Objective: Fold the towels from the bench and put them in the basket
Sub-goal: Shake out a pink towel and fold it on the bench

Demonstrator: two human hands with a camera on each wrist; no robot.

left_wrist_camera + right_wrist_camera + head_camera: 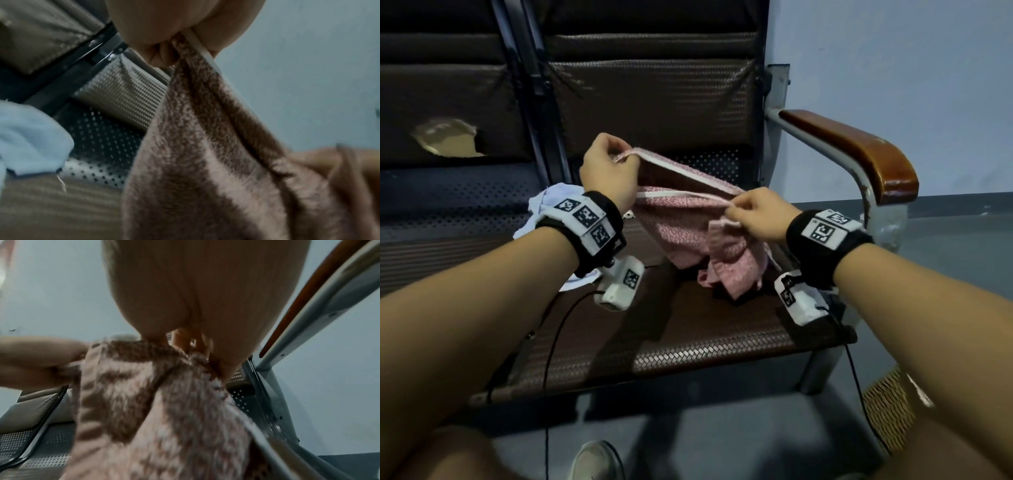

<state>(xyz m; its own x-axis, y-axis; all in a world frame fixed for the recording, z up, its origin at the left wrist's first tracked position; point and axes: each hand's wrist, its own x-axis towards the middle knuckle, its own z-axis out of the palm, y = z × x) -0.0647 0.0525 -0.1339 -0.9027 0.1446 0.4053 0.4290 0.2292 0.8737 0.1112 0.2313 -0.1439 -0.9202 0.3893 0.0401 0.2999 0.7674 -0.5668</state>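
Note:
A pink towel (688,226) with a white hem hangs above the brown woven bench seat (688,342), its lower folds resting on the seat. My left hand (609,164) pinches one corner of its hem, raised toward the backrest. My right hand (753,214) pinches the hem lower and to the right. In the left wrist view the pink towel (195,146) drops from my left hand's fingers (164,53). In the right wrist view the pink towel (154,410) hangs from my right hand's fingers (180,340). A white towel (544,209) lies crumpled on the seat behind my left wrist. The wicker basket (890,407) stands on the floor at lower right.
The bench has a dark padded backrest (654,85) and a wooden armrest (859,150) on a metal frame at the right. A torn patch (445,137) shows in the neighbouring backrest. Cables hang from the wrist cameras. A shoe (595,462) is on the grey floor below.

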